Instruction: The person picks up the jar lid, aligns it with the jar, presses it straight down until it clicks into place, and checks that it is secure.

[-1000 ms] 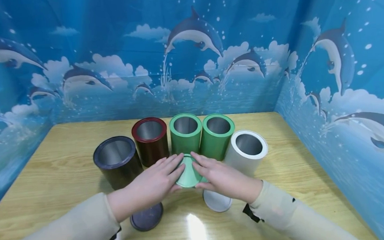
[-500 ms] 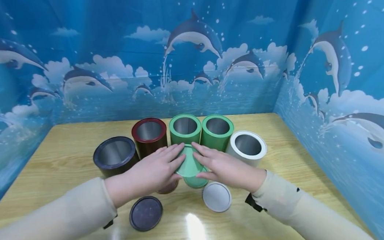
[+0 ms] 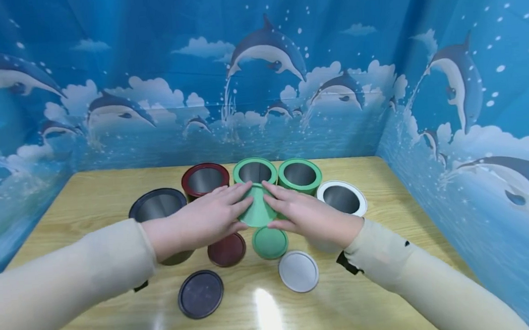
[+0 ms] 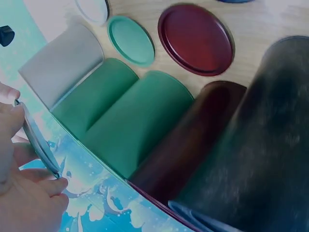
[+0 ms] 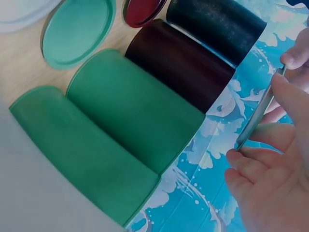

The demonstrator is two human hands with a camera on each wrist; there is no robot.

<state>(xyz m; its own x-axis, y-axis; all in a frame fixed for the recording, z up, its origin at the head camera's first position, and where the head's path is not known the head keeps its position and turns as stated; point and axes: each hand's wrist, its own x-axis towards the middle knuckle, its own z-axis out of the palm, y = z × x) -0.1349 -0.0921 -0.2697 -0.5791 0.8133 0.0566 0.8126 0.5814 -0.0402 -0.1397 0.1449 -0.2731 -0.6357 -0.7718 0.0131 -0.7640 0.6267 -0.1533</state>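
The left hand (image 3: pixel 199 219) and right hand (image 3: pixel 315 217) pinch a green lid (image 3: pixel 259 208). Past both hands stand five cans (image 3: pixel 300 188); below them lie four more lids (image 3: pixel 271 243) (one green too).

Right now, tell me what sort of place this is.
Probably a curtained-off work booth: dolphin-print sheeting hangs behind a wood-grain table that carries open cans and lids.

The round green lid (image 3: pixel 258 210) is held by its edge between your left hand (image 3: pixel 210 214) and right hand (image 3: pixel 305 212), higher than the green cans (image 5: pixel 135 113).
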